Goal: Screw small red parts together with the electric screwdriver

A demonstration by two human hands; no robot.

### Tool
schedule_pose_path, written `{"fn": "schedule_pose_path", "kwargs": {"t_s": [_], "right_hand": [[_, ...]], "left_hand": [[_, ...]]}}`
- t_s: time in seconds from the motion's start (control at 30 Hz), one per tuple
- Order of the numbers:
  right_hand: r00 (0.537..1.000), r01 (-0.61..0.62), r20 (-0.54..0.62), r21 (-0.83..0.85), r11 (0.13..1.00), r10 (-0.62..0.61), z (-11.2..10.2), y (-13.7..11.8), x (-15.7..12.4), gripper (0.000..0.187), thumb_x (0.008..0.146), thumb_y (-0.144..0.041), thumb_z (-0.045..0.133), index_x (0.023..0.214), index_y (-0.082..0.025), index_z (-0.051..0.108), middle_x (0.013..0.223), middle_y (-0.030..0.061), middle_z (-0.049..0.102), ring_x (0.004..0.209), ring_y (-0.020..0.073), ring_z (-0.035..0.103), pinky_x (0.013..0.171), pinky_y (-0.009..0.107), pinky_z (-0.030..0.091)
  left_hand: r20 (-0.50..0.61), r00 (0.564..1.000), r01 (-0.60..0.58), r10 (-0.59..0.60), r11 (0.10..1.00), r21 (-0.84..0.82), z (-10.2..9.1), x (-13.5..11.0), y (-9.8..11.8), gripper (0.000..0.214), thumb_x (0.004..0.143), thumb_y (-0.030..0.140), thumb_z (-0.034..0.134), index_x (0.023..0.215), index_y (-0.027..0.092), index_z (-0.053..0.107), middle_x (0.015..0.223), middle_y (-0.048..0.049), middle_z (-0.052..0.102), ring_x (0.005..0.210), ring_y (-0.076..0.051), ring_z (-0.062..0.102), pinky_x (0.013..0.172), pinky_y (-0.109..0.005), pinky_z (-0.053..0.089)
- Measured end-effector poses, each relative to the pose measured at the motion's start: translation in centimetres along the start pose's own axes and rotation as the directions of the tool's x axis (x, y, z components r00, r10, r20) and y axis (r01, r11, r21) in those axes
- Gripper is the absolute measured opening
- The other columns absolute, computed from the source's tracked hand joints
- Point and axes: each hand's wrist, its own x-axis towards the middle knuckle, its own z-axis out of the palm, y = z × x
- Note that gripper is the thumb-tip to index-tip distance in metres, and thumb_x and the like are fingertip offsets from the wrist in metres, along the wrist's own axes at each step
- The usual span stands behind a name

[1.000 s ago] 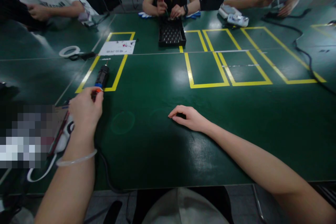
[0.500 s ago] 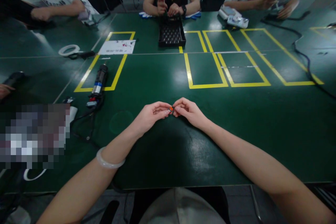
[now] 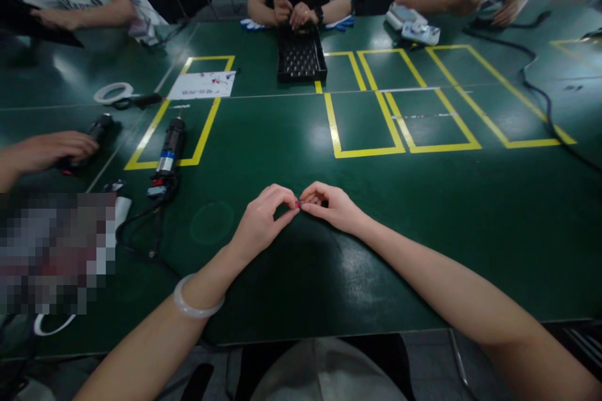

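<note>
A tiny part (image 3: pixel 299 204) with red and dark patches sits between my fingertips, just above the green table. It is too small and too covered to name. My left hand (image 3: pixel 261 218) pinches it from the left between thumb and forefinger; a pale bangle circles that wrist. From the right, the thumb and forefinger of my right hand (image 3: pixel 336 208) close on the same part, and their tips meet those of the left. Left of my hands lies a black electric screwdriver (image 3: pixel 170 145) with a blue and silver band and a cable.
A black tray (image 3: pixel 301 75) with rows of small items stands across the table, before a person holding a red-handled tool. Yellow tape (image 3: pixel 369 153) marks rectangles. A white sheet (image 3: pixel 202 84) and a tape roll (image 3: pixel 113 93) lie left. A neighbour's hand (image 3: pixel 66 149) grasps a black tool.
The orange patch between my fingers now looks red, and less of the part shows. My left fingers have arched more. At the left, a neighbour's hand and black tool have come further into view.
</note>
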Motion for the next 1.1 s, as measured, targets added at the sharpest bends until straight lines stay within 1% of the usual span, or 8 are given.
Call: {"fn": "schedule_pose_path", "kwargs": {"t_s": [0.3,0.4,0.53,0.67,0.87,0.97,1.03,1.1], "right_hand": [[0.996,0.070,0.057,-0.039,0.997,-0.067,-0.2,0.0,0.0,0.013,0.085,-0.022,0.063,0.095,-0.018,0.057,0.084,0.0001,0.065,0.071,0.0107,0.059,0.062,0.023,0.045],[0.997,0.071,0.024,-0.029,0.997,-0.070,-0.2,0.3,0.0,0.015,0.084,-0.023,0.064,0.095,-0.018,0.056,0.080,-0.0009,0.063,0.067,0.0103,0.057,0.059,0.023,0.044],[0.992,0.122,-0.013,-0.115,0.986,-0.125,-0.1,0.1,-0.2,0.015,0.084,-0.018,0.063,0.096,-0.019,0.056,0.082,-0.0010,0.063,0.067,0.0106,0.057,0.061,0.023,0.044],[0.985,0.171,-0.005,-0.183,0.968,-0.175,-0.1,-0.1,-0.3,0.018,0.083,-0.016,0.064,0.100,-0.018,0.057,0.089,0.0009,0.066,0.073,0.0118,0.061,0.068,0.026,0.047],[0.985,0.171,0.020,-0.212,0.962,-0.171,-0.3,-0.1,-0.3,0.015,0.083,-0.019,0.066,0.097,-0.018,0.061,0.090,0.0023,0.067,0.078,0.0136,0.062,0.072,0.027,0.048],[0.991,0.126,-0.013,-0.154,0.980,-0.130,-0.4,0.0,-0.2,0.014,0.083,-0.019,0.066,0.096,-0.017,0.061,0.086,0.0019,0.065,0.074,0.0129,0.061,0.069,0.027,0.048],[0.996,0.085,-0.030,-0.102,0.991,-0.088,-0.4,0.1,-0.1,0.015,0.082,-0.020,0.066,0.095,-0.017,0.061,0.082,0.0010,0.064,0.071,0.0124,0.059,0.067,0.026,0.049],[0.997,0.064,-0.027,-0.065,0.996,-0.066,-0.5,0.2,0.0,0.016,0.081,-0.020,0.067,0.095,-0.017,0.060,0.079,0.0004,0.063,0.069,0.0122,0.058,0.066,0.026,0.048]], "left_hand": [[0.008,0.994,-0.106,0.106,0.983,0.152,0.2,-0.3,0.3,0.017,0.094,0.025,0.053,0.078,0.019,0.050,0.091,-0.0056,0.065,0.089,-0.018,0.059,0.081,-0.032,0.047],[0.013,0.998,-0.060,0.059,0.986,0.153,0.2,-0.2,0.0,0.011,0.092,0.030,0.056,0.091,0.019,0.054,0.096,-0.0067,0.065,0.093,-0.019,0.060,0.083,-0.034,0.048],[0.040,0.998,0.039,-0.047,0.981,0.191,-0.1,-0.1,-0.7,0.023,0.091,0.039,0.059,0.102,0.018,0.058,0.099,-0.0068,0.064,0.094,-0.021,0.058,0.081,-0.034,0.047],[0.099,0.994,0.012,-0.036,0.973,0.231,-0.3,0.0,-1.0,0.022,0.094,0.039,0.053,0.091,0.018,0.061,0.094,-0.0058,0.065,0.092,-0.021,0.058,0.081,-0.034,0.044],[0.172,0.985,-0.030,-0.012,0.971,0.239,-0.6,0.3,-0.8,0.026,0.097,0.041,0.047,0.096,0.019,0.062,0.097,-0.0053,0.065,0.093,-0.020,0.059,0.083,-0.033,0.042],[0.181,0.980,0.021,-0.083,0.946,0.323,-2.6,0.4,-1.6,0.032,0.098,0.044,0.041,0.099,0.020,0.063,0.101,-0.0055,0.066,0.097,-0.021,0.059,0.087,-0.035,0.042],[0.076,0.978,0.145,-0.193,0.900,0.412,-5.2,-0.2,-3.0,0.036,0.098,0.047,0.038,0.101,0.020,0.063,0.106,-0.0066,0.065,0.101,-0.022,0.058,0.090,-0.036,0.042],[-0.081,0.943,0.320,-0.324,0.810,0.491,-8.4,-1.4,-5.0,0.042,0.095,0.051,0.039,0.105,0.018,0.062,0.109,-0.0093,0.065,0.105,-0.026,0.057,0.092,-0.039,0.042]]}}
